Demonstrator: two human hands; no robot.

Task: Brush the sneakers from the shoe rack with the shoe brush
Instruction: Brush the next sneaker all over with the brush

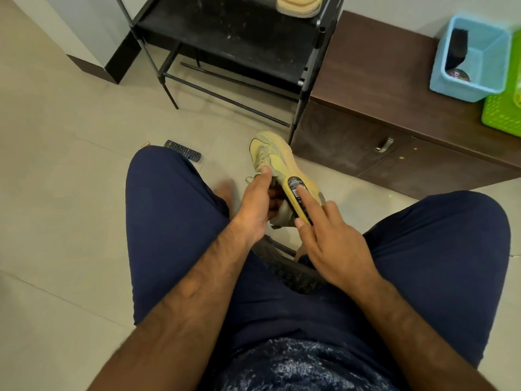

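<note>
Sneaker (270, 153), tan-yellow lace-up with a chunky sole, is up in the air between the person's knees, toe pointing away toward the floor. The left hand (255, 210) holds it around the collar: thumb pressed on the upper, the other fingers curled down into the opening. The right hand (335, 244) grips a yellow wooden-backed shoe brush with a black label (294, 204), laid flat against the sneaker's side. The index finger lies straight along the back and the thumb pinches the near edge; can't really see the bristles from here.

The black metal shoe rack (231, 32) stands ahead, with a second tan sneaker (298, 5) on its upper shelf, cut off by the frame. Just right of it is a dark brown wooden cabinet (380, 69) carrying a light blue plastic basket (439, 60) with a black brush (458, 49) leaning inside, plus a green plastic basket (501, 114) touching it. A black remote control (183, 150) lies on the pale tiled floor (70, 165) by the left knee.
</note>
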